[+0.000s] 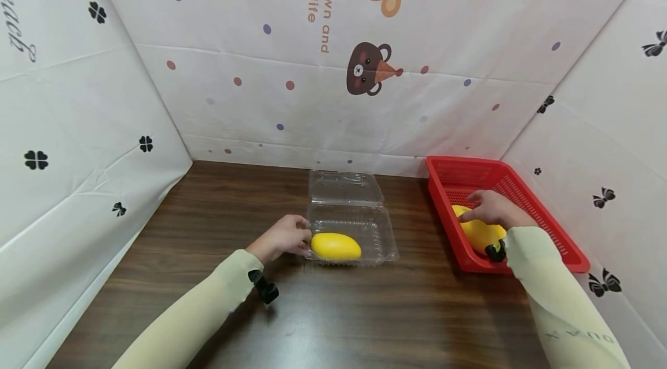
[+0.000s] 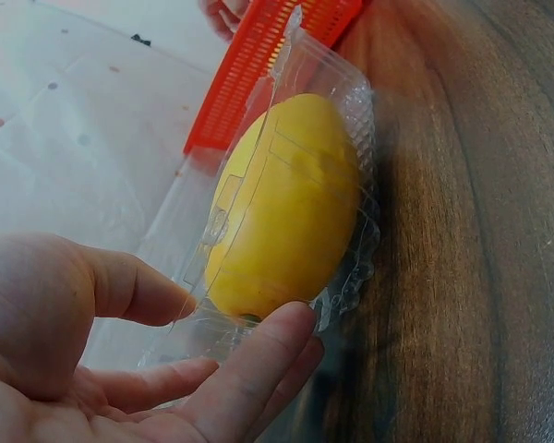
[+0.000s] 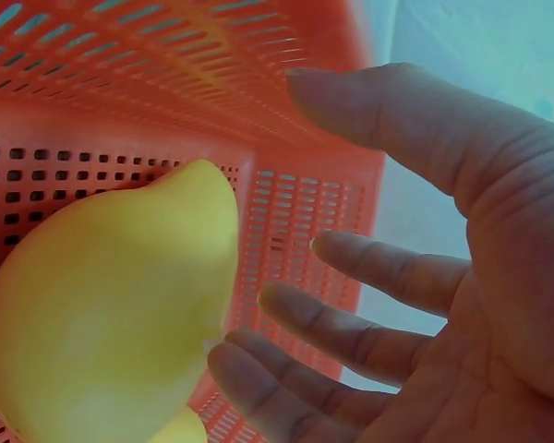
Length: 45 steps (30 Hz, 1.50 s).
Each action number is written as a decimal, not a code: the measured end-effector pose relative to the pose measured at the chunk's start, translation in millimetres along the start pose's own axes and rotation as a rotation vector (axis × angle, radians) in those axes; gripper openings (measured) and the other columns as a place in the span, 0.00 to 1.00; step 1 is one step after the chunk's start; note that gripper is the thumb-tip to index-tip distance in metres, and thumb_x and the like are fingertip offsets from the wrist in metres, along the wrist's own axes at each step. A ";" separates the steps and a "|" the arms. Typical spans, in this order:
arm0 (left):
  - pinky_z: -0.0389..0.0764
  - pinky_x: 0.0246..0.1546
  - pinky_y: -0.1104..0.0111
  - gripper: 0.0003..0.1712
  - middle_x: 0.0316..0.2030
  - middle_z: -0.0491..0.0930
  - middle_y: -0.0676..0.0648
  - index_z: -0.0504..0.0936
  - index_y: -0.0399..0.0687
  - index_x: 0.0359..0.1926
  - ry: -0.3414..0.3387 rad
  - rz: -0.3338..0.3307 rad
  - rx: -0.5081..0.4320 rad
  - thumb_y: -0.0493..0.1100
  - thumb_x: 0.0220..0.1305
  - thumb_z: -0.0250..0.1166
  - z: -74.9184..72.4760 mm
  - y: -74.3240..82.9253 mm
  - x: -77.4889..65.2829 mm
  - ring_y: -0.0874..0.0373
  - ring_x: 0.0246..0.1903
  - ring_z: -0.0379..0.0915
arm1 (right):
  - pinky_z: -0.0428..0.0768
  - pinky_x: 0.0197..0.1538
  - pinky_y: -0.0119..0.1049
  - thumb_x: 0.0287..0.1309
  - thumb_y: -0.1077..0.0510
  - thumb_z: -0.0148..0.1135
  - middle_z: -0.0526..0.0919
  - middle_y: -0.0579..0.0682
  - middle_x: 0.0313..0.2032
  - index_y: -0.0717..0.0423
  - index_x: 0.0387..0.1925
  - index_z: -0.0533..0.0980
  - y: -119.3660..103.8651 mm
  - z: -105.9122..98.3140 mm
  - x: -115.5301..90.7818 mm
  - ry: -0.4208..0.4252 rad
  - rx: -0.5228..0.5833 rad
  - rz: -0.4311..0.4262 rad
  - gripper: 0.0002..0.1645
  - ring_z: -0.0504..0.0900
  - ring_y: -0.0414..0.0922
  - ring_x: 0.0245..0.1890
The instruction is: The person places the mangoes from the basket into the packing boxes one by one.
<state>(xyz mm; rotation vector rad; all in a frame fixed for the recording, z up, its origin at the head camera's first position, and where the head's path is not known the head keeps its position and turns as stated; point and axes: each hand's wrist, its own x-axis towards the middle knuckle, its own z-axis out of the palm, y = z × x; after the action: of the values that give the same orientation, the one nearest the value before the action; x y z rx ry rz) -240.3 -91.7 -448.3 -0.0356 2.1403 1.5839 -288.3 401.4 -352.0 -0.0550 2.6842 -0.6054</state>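
Note:
A clear plastic clamshell box [image 1: 375, 236] lies with its lid folded back on the wooden table, a yellow mango [image 1: 336, 247] in its front left part. At the box's left edge, my left hand [image 1: 285, 236] pinches the rim between thumb and fingers, close beside the mango's end. My right hand [image 1: 492, 209] reaches into the red basket [image 1: 453, 241], above a large yellow mango [image 3: 120, 295]. In the right wrist view its fingers [image 3: 323, 323] are spread, thumb apart, with the fingertips near the mango's side. Part of another yellow fruit [image 3: 183, 428] shows below it.
The slotted basket stands at the table's right, close to the right cloth wall [image 1: 599, 154]. Patterned white cloth also hangs behind [image 1: 234, 108] and at the left. Dark wooden tabletop [image 1: 365, 317] extends in front of the box.

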 end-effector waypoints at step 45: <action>0.90 0.36 0.63 0.25 0.49 0.80 0.35 0.70 0.31 0.66 0.010 0.006 0.019 0.36 0.70 0.59 -0.2 -1.0 -0.8 0.51 0.35 0.82 | 0.86 0.50 0.57 0.48 0.44 0.79 0.64 0.75 0.65 0.66 0.77 0.51 19.4 -0.3 7.3 -0.149 0.116 0.257 0.66 0.71 0.68 0.55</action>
<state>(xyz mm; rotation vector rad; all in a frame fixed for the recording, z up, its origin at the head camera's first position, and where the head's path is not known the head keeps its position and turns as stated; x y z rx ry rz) -239.3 -92.4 -448.8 -0.0306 2.1646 1.5703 -294.3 418.3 -362.5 0.2621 2.4547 -0.6450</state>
